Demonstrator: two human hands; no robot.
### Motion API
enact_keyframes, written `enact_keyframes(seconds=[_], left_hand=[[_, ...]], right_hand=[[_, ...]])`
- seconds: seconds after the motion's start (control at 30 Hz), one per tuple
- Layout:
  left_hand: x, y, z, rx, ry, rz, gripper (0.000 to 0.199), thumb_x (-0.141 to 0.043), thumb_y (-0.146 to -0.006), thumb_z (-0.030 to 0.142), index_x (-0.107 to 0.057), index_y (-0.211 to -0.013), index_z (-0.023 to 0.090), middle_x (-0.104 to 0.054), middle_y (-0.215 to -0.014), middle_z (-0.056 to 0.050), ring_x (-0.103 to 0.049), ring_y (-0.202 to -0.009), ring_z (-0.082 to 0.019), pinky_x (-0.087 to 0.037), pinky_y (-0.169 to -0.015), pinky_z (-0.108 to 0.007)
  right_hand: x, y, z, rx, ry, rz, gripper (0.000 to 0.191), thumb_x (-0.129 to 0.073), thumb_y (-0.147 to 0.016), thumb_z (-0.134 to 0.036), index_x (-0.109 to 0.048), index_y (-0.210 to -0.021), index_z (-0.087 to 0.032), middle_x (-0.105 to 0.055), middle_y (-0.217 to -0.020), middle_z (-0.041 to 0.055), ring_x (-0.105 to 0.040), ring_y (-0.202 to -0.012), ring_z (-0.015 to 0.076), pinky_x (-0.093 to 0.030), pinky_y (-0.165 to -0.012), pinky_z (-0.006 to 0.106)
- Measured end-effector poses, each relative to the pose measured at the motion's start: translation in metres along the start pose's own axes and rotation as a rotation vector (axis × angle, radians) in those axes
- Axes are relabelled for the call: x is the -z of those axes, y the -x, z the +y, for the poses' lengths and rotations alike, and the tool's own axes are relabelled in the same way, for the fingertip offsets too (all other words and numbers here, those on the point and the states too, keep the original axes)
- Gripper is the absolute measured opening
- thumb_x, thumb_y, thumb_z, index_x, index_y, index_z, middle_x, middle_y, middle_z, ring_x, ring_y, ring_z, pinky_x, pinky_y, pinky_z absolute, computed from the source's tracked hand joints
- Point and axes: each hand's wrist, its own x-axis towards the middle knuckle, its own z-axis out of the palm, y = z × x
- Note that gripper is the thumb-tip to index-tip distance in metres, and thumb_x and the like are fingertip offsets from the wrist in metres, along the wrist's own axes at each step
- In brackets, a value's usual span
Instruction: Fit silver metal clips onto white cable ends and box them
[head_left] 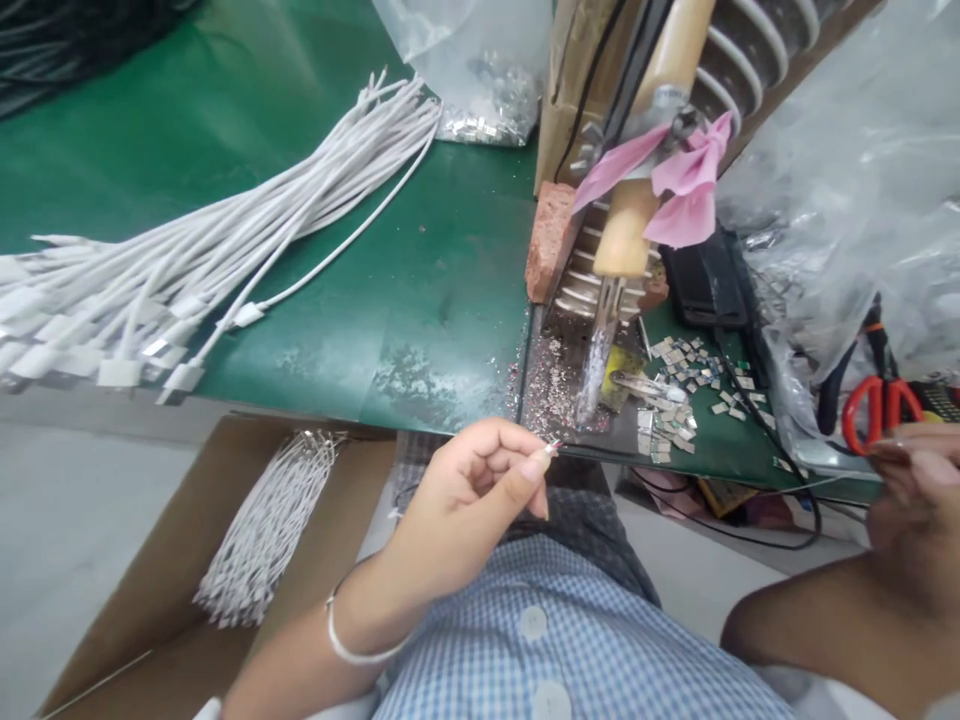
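My left hand (480, 490) is closed, thumb and forefinger pinching a cable end (553, 446) with tiny coloured wires showing at its tip. Just past it, a soldering iron (624, 235) with a wooden handle and pink cloth tied round it points down over a solder-spattered plate (551, 385). Small metal connector pieces (667, 432) lie to the right of the iron's tip. At the right edge, my right hand (919, 500) is blurred and partly cut off. Its thumb and fingers are pressed together near red-handled scissors (877, 405); what they hold is unclear.
White USB cables (300, 200) lie bundled on the green table (442, 250). More cables (270, 530) hang in a cardboard box (150, 560) below. A brick (551, 240) props the coil stand. Behind are a bag of connectors (487, 110), a phone (705, 280) and clear plastic (840, 150).
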Motion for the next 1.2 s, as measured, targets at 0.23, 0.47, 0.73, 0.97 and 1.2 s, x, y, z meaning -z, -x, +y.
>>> enact_keyframes(seconds=[0.23, 0.47, 0.73, 0.97, 1.2], left_hand=[[-0.001, -0.002, -0.004, -0.034, -0.007, -0.051, 0.004, -0.061, -0.092, 0.019, -0.063, -0.088, 0.017, -0.064, -0.058, 0.005, -0.051, -0.049, -0.003, -0.041, -0.05, -0.012], [0.001, -0.004, -0.008, -0.057, -0.009, -0.066, 0.003, -0.061, -0.092, 0.021, -0.063, -0.092, 0.019, -0.064, -0.06, 0.006, -0.05, -0.049, -0.002, -0.039, -0.049, -0.011], [0.001, -0.004, -0.008, -0.066, -0.012, -0.068, 0.004, -0.062, -0.092, 0.022, -0.063, -0.091, 0.019, -0.064, -0.059, 0.005, -0.05, -0.048, -0.003, -0.04, -0.048, -0.012], [0.0, -0.006, -0.007, -0.052, -0.043, -0.059, 0.005, -0.061, -0.092, 0.022, -0.063, -0.089, 0.018, -0.064, -0.059, 0.005, -0.046, -0.044, -0.003, -0.038, -0.046, -0.012], [-0.002, -0.005, -0.005, -0.025, -0.062, -0.044, 0.008, -0.062, -0.091, 0.025, -0.062, -0.089, 0.017, -0.063, -0.058, 0.004, -0.047, -0.044, -0.004, -0.04, -0.046, -0.015]], right_hand=[[-0.027, 0.019, -0.019, 0.104, -0.14, -0.073, 0.007, -0.07, -0.067, -0.016, -0.069, -0.071, -0.021, -0.062, -0.068, 0.0027, -0.053, -0.059, 0.0194, -0.035, -0.051, 0.031], [-0.029, 0.023, -0.018, 0.153, -0.162, -0.209, 0.007, -0.067, -0.073, -0.014, -0.066, -0.074, -0.021, -0.06, -0.071, 0.0012, -0.055, -0.063, 0.0174, -0.039, -0.056, 0.03], [-0.031, 0.025, -0.019, 0.127, -0.163, -0.231, 0.008, -0.067, -0.075, -0.013, -0.066, -0.076, -0.021, -0.062, -0.074, 0.0012, -0.056, -0.066, 0.017, -0.041, -0.06, 0.031], [-0.03, 0.026, -0.017, 0.123, -0.184, -0.246, 0.008, -0.067, -0.075, -0.013, -0.066, -0.078, -0.021, -0.062, -0.074, 0.0011, -0.056, -0.068, 0.017, -0.041, -0.06, 0.031], [-0.03, 0.025, -0.016, 0.12, -0.152, -0.221, 0.005, -0.069, -0.073, -0.017, -0.066, -0.074, -0.022, -0.063, -0.072, 0.0006, -0.057, -0.064, 0.0185, -0.042, -0.057, 0.031]])
